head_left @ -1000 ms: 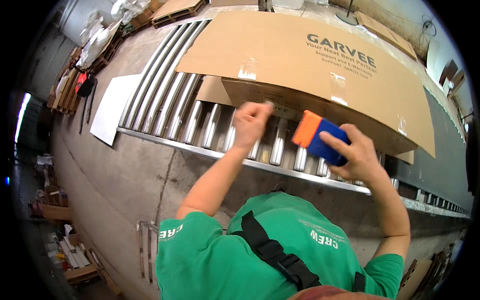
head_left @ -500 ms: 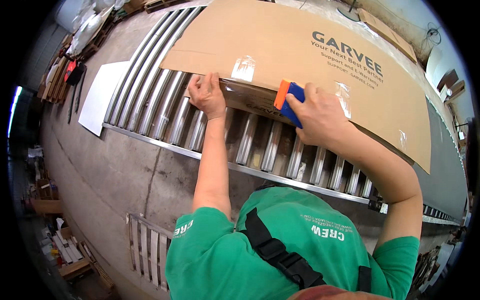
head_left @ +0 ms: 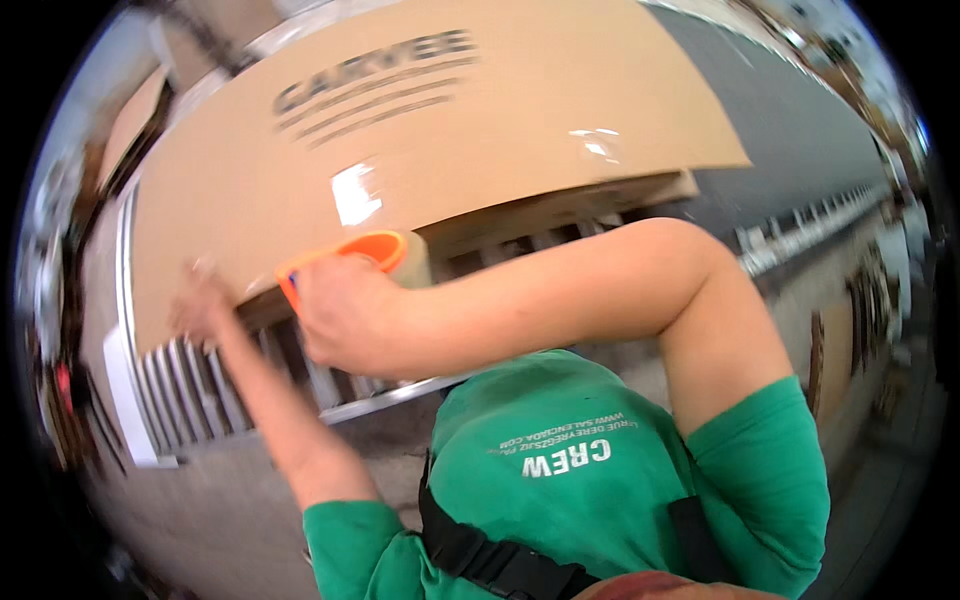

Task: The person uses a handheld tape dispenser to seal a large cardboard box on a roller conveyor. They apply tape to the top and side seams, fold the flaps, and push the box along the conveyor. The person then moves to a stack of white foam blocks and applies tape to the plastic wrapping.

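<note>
A large brown cardboard box (head_left: 560,90) lies before me with dark print on its top flap. Clear tape strips (head_left: 355,195) cross the flap's near edge, another glinting farther right. My right hand (head_left: 350,315) is wrapped round an orange and blue tape dispenser (head_left: 385,243), held at that near edge; a tape roll shows behind its orange ring. Left of it, at the box's near left part, is my left hand (head_left: 203,305), smeared by motion, so its fingers cannot be made out.
Under the box runs a roller conveyor (head_left: 190,390) with a metal side rail. A dark grey belt surface (head_left: 790,130) continues at the right. A white sheet (head_left: 128,400) lies by the conveyor's left end, and a flat cardboard piece (head_left: 135,130) is at the far left.
The view has swung rightward, so the box appears farther left. My right hand has moved left along the near edge with the tape dispenser, closer to my left hand.
</note>
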`<state>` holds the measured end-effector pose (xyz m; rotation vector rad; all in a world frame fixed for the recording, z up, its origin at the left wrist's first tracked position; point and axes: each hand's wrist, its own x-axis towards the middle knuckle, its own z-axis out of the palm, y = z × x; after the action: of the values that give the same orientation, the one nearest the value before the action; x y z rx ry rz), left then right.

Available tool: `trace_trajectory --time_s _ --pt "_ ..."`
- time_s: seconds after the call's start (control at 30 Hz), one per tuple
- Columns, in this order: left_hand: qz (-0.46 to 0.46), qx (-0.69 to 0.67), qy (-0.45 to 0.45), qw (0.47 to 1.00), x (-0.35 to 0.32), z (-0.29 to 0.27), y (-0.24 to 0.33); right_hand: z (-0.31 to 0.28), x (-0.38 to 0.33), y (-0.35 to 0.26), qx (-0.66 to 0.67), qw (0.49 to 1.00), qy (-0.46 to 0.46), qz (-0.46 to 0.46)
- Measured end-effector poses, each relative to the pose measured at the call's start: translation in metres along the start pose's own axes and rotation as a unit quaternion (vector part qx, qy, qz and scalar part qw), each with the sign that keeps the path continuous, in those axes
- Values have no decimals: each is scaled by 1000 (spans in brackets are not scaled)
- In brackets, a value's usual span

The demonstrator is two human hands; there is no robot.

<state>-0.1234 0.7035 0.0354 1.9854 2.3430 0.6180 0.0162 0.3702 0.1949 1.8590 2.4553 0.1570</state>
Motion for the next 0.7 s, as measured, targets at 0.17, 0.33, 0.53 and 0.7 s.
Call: trace_trajectory --time_s 0.17,0.33,0.53,0.7 --pt "36 39 -4 999 13 5 -26 25 -229 75 79 972 141 172" --pt "102 17 0 995 17 4 -15 14 -398 106 -92 957 22 273" --pt "93 8 0 996 10 -9 -15 41 -431 136 -101 951 -9 292" --pt "157 -13 53 986 -37 -35 11 38 -426 126 -121 943 -9 310"
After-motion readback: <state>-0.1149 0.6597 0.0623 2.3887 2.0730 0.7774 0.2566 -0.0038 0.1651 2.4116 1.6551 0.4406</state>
